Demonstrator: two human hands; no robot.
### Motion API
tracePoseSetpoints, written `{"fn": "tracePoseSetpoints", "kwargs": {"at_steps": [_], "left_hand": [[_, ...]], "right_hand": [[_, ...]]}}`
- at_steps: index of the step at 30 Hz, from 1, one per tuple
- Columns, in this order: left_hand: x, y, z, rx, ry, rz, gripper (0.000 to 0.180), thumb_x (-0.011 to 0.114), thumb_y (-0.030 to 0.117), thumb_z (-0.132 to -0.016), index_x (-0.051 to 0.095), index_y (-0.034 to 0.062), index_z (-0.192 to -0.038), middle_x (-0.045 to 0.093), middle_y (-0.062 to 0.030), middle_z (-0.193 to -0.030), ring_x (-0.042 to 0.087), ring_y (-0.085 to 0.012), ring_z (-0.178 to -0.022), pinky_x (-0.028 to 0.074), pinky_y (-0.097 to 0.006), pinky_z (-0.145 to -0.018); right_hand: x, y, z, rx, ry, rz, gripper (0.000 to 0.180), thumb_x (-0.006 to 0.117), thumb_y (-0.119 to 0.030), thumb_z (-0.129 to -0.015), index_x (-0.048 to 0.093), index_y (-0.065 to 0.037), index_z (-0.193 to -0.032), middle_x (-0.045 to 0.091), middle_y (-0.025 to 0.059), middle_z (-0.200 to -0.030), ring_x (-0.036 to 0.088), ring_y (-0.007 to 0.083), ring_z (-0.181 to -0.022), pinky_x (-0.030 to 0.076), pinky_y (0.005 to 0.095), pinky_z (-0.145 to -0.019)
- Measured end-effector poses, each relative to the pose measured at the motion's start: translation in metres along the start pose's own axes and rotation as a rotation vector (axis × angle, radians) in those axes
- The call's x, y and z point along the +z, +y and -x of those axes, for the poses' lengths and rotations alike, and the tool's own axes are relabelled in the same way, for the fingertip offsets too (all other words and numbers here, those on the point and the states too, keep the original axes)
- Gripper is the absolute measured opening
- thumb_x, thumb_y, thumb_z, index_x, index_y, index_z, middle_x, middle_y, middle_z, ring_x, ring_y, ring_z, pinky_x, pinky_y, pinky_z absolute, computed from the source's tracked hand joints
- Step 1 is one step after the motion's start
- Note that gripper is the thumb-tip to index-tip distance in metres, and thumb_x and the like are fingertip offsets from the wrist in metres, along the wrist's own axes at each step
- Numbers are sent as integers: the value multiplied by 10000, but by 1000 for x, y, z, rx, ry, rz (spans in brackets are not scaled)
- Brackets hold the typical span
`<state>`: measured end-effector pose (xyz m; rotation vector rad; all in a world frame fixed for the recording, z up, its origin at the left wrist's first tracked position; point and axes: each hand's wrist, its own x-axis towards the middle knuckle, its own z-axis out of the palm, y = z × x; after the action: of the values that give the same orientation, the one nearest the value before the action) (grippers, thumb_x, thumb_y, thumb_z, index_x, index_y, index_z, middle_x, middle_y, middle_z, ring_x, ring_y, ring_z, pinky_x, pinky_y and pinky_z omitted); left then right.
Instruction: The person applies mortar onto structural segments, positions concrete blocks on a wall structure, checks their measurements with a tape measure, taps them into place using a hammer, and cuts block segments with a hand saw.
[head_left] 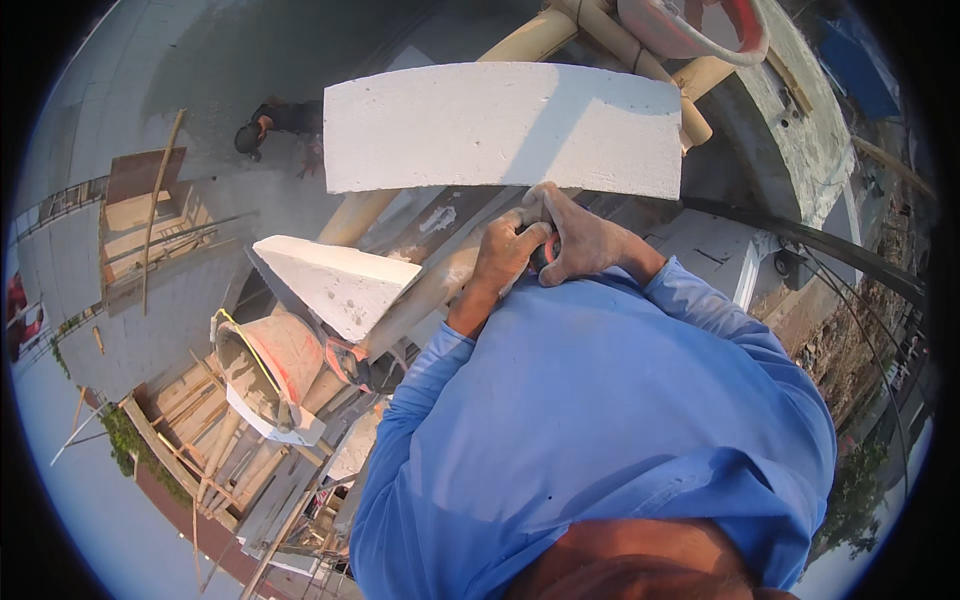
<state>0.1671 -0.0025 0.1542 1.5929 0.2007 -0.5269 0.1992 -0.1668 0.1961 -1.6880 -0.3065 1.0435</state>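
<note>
Close to my chest, my left hand (498,252) and my right hand (588,236) come together with bent fingers. Between them shows a small red-and-black object (548,250), mostly covered by the fingers, so its kind is unclear. Both hands appear closed on it. Just beyond my fingertips lies a long white block (440,130) with a pitted face, crossed by a shadow; whether the fingertips touch its near edge, I cannot tell. To the left of my left hand sits a smaller white block piece (335,285) with a pointed, wedge-like shape.
A mortar-smeared bucket (290,350) stands at the left, grey material inside. Another bucket (700,30) is at the upper right, near crossed poles (540,38). A grey wall (800,120) and dark cables (860,320) run along the right. Far below, another person (268,125) shows.
</note>
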Motion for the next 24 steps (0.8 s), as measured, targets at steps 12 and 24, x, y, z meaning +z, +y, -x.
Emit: {"fn": "tracePoseSetpoints", "kwargs": {"at_steps": [12,24], "left_hand": [[28,25,-42,-241,-21,292,319,769,286,-741,559,55,-677,575,-59,-631,534,-133,-495,427,-248,-469],[-53,74,-175,12,81,-47,137,701,125,-731,617,38,-796,568,-23,-625,548,-94,-495,473,-227,-445]], "right_hand": [[-83,18,19,-134,34,287,695,708,-209,-485,537,-10,-1129,527,160,-1085,517,311,-1012,410,358,-891],[-263,91,60,159,424,500,689,632,-193,-535,551,-127,-1216,457,107,-1115,503,281,-1010,419,369,-857]]}}
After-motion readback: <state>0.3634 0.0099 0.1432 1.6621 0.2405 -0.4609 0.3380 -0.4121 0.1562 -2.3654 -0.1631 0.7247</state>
